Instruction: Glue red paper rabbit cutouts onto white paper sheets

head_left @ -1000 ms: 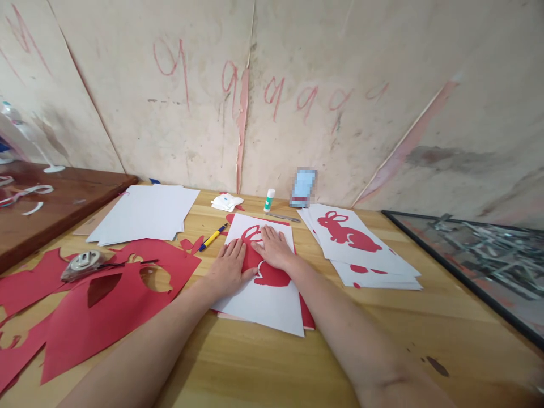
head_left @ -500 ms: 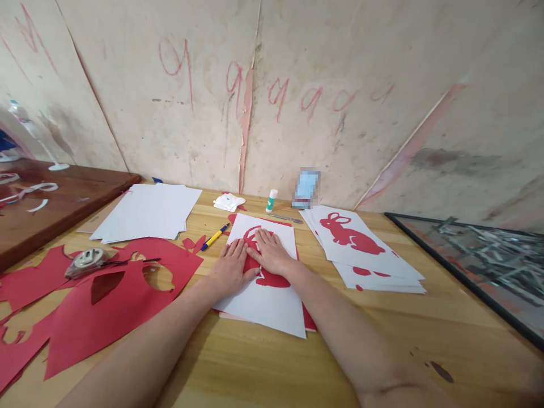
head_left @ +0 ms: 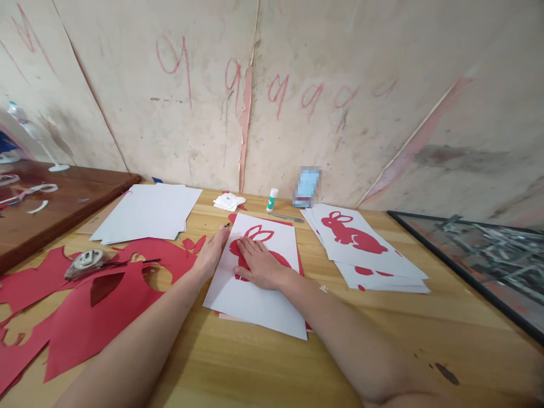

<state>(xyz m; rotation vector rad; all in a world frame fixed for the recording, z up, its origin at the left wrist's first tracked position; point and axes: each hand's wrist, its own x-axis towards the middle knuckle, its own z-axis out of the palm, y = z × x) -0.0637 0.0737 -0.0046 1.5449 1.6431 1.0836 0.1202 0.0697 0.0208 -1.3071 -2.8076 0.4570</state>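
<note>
A white sheet (head_left: pixel 255 309) with a red paper rabbit (head_left: pixel 278 258) on it lies in front of me. My right hand (head_left: pixel 261 265) rests flat on the rabbit's body, fingers stretched out; the hand covers part of the cut-out. At the sheet's left edge is my left hand (head_left: pixel 210 252), turned on its side with fingers extended. It covers most of the pen, whose dark end (head_left: pixel 226 225) shows at the fingertips. Whether the left hand touches the pen I cannot tell. Red paper edges show beneath the sheet.
Red paper scraps (head_left: pixel 97 328) and a tape measure (head_left: pixel 87 262) lie left, below white paper (head_left: pixel 148 212). Behind stand a glue stick (head_left: pixel 272 200) and a blurred phone (head_left: pixel 306 187), near a crumpled tissue (head_left: pixel 229 201). Rabbit sheets (head_left: pixel 352 232) and a black-framed pane (head_left: pixel 459 272) are right.
My left hand has moved off the rabbit to the left, over the pen. My right hand has shifted slightly left and down, uncovering the rabbit's ears.
</note>
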